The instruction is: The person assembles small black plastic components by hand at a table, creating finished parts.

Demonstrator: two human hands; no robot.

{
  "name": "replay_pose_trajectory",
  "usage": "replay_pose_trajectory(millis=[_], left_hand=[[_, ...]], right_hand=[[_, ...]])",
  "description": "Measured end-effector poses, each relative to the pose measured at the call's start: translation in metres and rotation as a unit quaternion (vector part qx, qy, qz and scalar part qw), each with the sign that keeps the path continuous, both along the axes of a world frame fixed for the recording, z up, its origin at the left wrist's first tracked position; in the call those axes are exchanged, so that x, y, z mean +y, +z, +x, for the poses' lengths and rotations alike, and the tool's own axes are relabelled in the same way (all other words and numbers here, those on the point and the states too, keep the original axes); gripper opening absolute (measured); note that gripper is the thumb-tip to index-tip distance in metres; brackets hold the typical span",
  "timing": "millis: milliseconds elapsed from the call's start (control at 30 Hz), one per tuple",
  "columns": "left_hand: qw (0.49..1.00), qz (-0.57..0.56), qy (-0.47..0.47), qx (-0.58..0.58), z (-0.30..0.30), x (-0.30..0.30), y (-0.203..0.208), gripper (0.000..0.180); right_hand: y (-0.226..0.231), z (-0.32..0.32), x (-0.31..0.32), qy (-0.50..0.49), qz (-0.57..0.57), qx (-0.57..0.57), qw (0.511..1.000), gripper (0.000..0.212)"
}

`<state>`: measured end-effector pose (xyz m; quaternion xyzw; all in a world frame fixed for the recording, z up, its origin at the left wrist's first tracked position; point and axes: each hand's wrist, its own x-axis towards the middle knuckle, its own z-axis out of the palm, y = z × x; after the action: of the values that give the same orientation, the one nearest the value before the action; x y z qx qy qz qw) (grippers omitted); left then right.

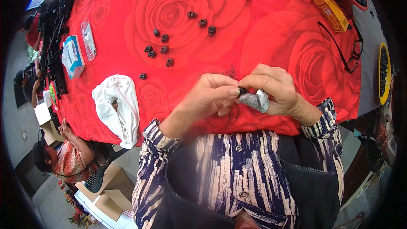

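Close to the table's near edge, my two hands meet. The thumb and fingers of my left hand (pixel 212 95) pinch a small black part (pixel 242 91), like the black knobs lying on the table. Curled around a short, grey-and-white wrapped object (pixel 252 100) is my right hand (pixel 275 87), its fingertips at the black part. What kind of object is inside the wrapping I cannot make out. Dark crumbs (pixel 231 72) lie on the cloth just beyond my hands. Several loose black knobs (pixel 165 38) are scattered farther off to the left.
A red rose-patterned cloth (pixel 190 63) covers the table. White fabric (pixel 116 106), a blue-white box (pixel 73 57) and long black strips (pixel 55 29) lie left. Glasses (pixel 354 55), an orange box (pixel 330 9), a red basket (pixel 362 4) and a yellow tray (pixel 383 74) are right. Another person (pixel 70 157) sits left.
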<state>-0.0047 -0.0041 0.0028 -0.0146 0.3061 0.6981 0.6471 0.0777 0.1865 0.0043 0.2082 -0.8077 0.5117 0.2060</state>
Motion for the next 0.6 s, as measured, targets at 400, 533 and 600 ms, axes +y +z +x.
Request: replay_pose_trajectory(millis=[400, 533, 600], left_hand=[[0.993, -0.055, 0.091, 0.050, 0.013, 0.005, -0.002, 0.020], [0.990, -0.061, 0.088, 0.094, 0.013, 0.004, 0.005, 0.020], [0.989, -0.049, 0.103, 0.099, 0.013, 0.005, 0.004, 0.020]], right_hand=[[-0.006, 0.001, -0.002, -0.077, 0.066, 0.086, 0.991, 0.035], [-0.004, 0.000, -0.002, -0.068, 0.054, 0.079, 0.993, 0.035], [-0.003, 0.000, -0.001, -0.067, 0.062, 0.080, 0.993, 0.035]])
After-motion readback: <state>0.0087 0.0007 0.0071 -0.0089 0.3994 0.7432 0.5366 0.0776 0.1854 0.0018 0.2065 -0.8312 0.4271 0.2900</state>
